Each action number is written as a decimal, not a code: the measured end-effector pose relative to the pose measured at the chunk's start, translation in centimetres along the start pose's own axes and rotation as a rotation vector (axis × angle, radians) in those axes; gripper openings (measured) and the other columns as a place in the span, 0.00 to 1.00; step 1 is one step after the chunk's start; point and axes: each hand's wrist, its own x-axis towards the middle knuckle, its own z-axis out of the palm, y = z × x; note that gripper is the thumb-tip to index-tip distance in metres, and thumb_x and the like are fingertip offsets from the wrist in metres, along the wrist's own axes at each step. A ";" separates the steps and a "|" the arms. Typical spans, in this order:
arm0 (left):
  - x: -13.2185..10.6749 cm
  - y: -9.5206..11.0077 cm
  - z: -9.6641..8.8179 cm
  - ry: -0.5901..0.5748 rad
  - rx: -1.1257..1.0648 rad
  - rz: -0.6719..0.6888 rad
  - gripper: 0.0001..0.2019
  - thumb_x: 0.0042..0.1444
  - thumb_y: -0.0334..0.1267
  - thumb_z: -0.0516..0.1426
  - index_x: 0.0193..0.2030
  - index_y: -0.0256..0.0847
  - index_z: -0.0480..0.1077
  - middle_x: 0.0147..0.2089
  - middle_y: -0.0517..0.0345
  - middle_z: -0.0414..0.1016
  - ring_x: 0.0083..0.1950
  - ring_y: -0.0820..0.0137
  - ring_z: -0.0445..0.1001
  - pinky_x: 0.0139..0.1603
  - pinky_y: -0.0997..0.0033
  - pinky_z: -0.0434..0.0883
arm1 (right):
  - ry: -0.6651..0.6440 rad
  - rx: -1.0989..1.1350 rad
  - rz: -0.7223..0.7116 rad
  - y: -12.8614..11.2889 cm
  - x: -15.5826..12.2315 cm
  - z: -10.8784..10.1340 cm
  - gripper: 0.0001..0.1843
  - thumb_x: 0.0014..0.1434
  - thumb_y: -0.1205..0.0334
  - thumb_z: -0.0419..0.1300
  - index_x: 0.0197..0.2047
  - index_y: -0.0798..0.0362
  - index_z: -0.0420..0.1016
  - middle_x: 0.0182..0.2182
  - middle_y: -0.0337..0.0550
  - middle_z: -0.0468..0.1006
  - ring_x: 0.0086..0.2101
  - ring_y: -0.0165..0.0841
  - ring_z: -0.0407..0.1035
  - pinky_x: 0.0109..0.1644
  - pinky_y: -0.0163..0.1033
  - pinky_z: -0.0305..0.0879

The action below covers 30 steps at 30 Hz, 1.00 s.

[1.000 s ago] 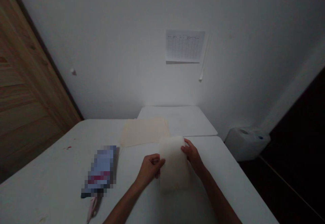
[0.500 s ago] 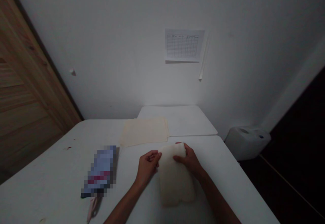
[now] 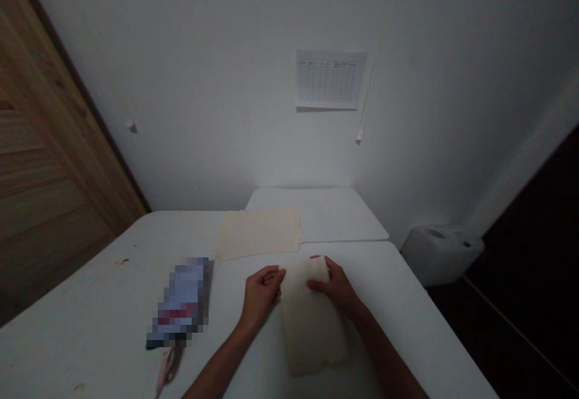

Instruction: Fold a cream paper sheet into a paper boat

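A folded, cream-coloured, cloth-like sheet (image 3: 312, 326) is held over the white table, its long side running toward me. My left hand (image 3: 265, 293) pinches its upper left corner between thumb and fingers. On the upper right edge, my right hand (image 3: 332, 284) grips it with the thumb on top and the fingers behind, mostly hidden. The lower edge hangs toward me and has a small notch. Beyond my hands lies a flat stack of similar cream sheets (image 3: 257, 234).
A blurred-out blue and red packet (image 3: 178, 302) lies to the left on the table (image 3: 113, 302), with a pink-handled tool (image 3: 165, 369) partly under it. A white plastic container (image 3: 443, 254) stands right of the table. A printed chart (image 3: 331, 79) hangs on the wall.
My left hand has shifted slightly left, and the sheet's lower edge sits a little closer to me. Both hands keep their hold; the view has shifted a little.
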 end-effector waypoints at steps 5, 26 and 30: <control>-0.2 0.5 0.1 0.031 0.025 0.017 0.21 0.42 0.53 0.66 0.31 0.34 0.74 0.18 0.60 0.70 0.14 0.78 0.61 0.12 0.80 0.56 | 0.003 0.007 0.013 -0.2 0.0 0.1 0.31 0.40 0.60 0.72 0.48 0.51 0.67 0.34 0.41 0.78 0.33 0.38 0.74 0.35 0.40 0.71; -0.2 0.6 -0.1 0.030 0.055 0.018 0.21 0.43 0.53 0.65 0.32 0.34 0.76 0.14 0.63 0.66 0.13 0.77 0.59 0.13 0.79 0.55 | 0.007 -0.006 0.020 -0.4 -0.1 0.2 0.31 0.40 0.58 0.71 0.48 0.52 0.67 0.35 0.42 0.79 0.35 0.39 0.73 0.35 0.42 0.72; -0.3 0.7 0.0 0.036 0.058 0.025 0.21 0.43 0.53 0.65 0.31 0.34 0.76 0.14 0.62 0.67 0.13 0.78 0.59 0.13 0.79 0.54 | 0.001 0.009 0.007 -0.4 -0.1 0.2 0.31 0.41 0.58 0.71 0.48 0.52 0.67 0.35 0.42 0.78 0.34 0.39 0.73 0.36 0.42 0.71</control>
